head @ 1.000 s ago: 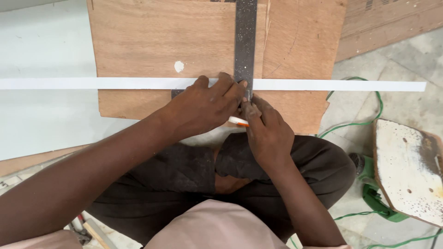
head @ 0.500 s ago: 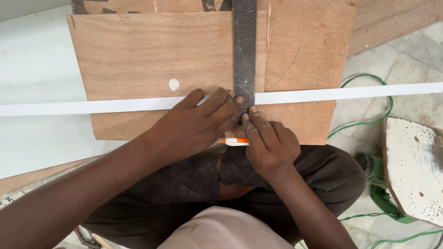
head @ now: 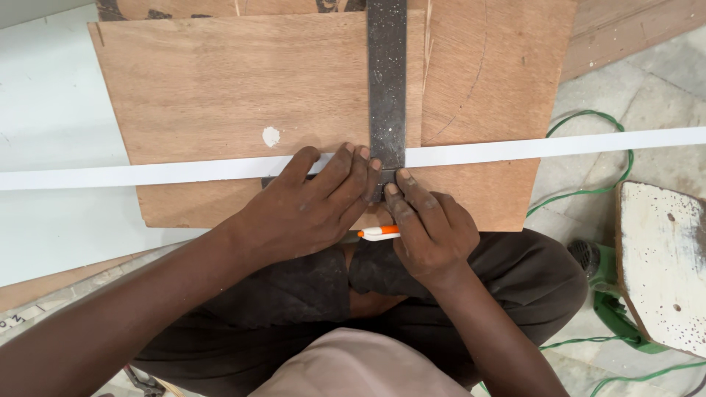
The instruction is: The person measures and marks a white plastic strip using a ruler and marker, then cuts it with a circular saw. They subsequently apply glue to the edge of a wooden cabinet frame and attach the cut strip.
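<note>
— What lies under the hands?

— A long white strip point(head: 184, 172), thin and flat with a matte face, running across the whole view from the left edge to the right edge. It rises slightly toward the right. It lies over a brown plywood sheet point(head: 220, 95) and continues past both ends of it.

— And the dark bar?

— A metal square point(head: 387, 81), dark grey and speckled with pale flecks. Its long blade runs straight up the plywood to the top edge of the view and crosses the strip at a right angle. Part of its shorter arm shows as a dark edge just below the strip, under the left fingers (most of it is hidden).

— The left hand?

— The left hand point(head: 312, 209) lies palm down, fingers spread and flat. It presses on the strip and the square where they meet. It grips nothing.

— The right one?

— The right hand point(head: 430, 228) is curled, with its fingertips against the foot of the blade just below the strip. An orange and white pen point(head: 379, 233) sticks out from under it toward the left hand. The hand seems to hold the pen, though the grip itself is hidden.

— Anything around?

— A green cable point(head: 588, 192) loops over the stone floor on the right, near a white paint-spattered board point(head: 662, 265). The plywood's near edge lies above the person's dark trousers point(head: 515, 279).
</note>
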